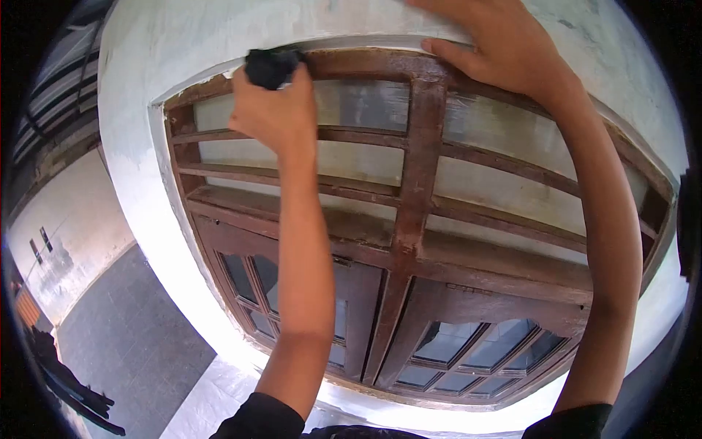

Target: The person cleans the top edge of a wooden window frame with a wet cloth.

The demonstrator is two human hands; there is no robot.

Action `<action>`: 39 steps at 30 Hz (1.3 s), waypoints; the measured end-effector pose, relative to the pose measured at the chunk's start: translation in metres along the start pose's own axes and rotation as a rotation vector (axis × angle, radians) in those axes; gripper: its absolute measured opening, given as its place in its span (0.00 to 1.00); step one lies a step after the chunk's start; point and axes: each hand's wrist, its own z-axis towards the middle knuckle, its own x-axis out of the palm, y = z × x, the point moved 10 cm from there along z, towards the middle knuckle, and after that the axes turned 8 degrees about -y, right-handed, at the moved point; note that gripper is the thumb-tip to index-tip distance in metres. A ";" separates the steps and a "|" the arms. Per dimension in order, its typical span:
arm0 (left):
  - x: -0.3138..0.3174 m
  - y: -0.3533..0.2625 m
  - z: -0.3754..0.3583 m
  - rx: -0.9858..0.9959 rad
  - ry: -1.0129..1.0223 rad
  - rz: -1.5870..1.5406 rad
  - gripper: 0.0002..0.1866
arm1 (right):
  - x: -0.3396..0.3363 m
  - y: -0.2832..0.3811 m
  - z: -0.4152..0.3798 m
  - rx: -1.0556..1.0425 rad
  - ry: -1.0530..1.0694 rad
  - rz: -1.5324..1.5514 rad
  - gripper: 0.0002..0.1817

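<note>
My left hand (274, 117) is raised to the top of a brown wooden window frame (424, 146), fingers closed round a dark crumpled black piece (270, 69). That piece lies against the frame's upper edge, where the wood meets the pale wall (219, 29); whether it is cloth or sandpaper I cannot tell. Farther right, my right hand (497, 40) rests on the wall above the frame with its thumb stretched out along the edge. Its fingertips run out of view at the top.
Slatted vents fill the frame's upper half, and paned window shutters (468, 344) stand below. A grey tiled floor (131, 322) stretches to the left, with a white sheet (212, 402) on it. Another wall (80, 227) stands beyond, under a metal roof (58, 80).
</note>
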 end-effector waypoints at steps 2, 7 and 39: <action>0.005 -0.020 -0.018 0.013 0.058 -0.080 0.21 | -0.001 0.000 0.000 0.008 0.014 -0.011 0.37; 0.005 -0.094 -0.079 0.301 0.178 -0.273 0.31 | -0.018 0.012 0.003 0.106 0.068 0.064 0.37; 0.004 0.063 0.032 -0.013 -0.010 -0.101 0.24 | 0.056 0.064 0.094 -0.172 0.108 0.119 0.35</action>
